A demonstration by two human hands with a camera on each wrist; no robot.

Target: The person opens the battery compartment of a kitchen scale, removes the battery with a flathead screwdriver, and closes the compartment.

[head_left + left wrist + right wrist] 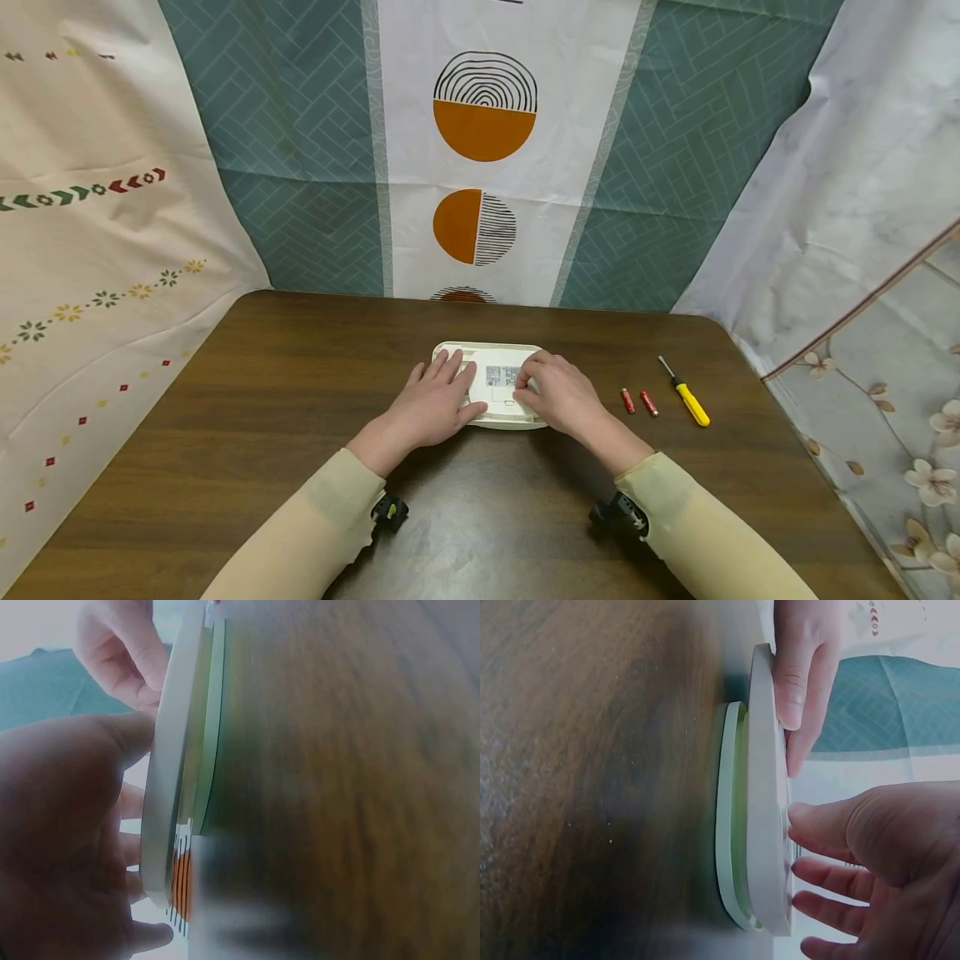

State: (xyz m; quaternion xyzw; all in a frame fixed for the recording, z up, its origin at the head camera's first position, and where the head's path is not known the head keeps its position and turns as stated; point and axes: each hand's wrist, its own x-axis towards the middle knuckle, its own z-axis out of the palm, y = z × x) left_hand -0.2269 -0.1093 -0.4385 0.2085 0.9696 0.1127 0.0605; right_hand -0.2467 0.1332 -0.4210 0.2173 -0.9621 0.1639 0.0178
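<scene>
A flat white device, which looks like a kitchen scale lying underside up, rests on the wooden table. Its underside bears a printed label and a small outlined cover. Across the left part of the device, my left hand lies with fingers spread, its thumb near the front edge. My right hand touches the right part with bent fingers and thumb, beside the label and the cover's outline. In the right wrist view, the thumb and fingertips rest on the underside apart from each other. A pale green layer shows beneath the white body.
Two red batteries lie on the table to the right of the device. Farther right is a screwdriver with a yellow handle. Patterned cloths hang behind the table and at both sides.
</scene>
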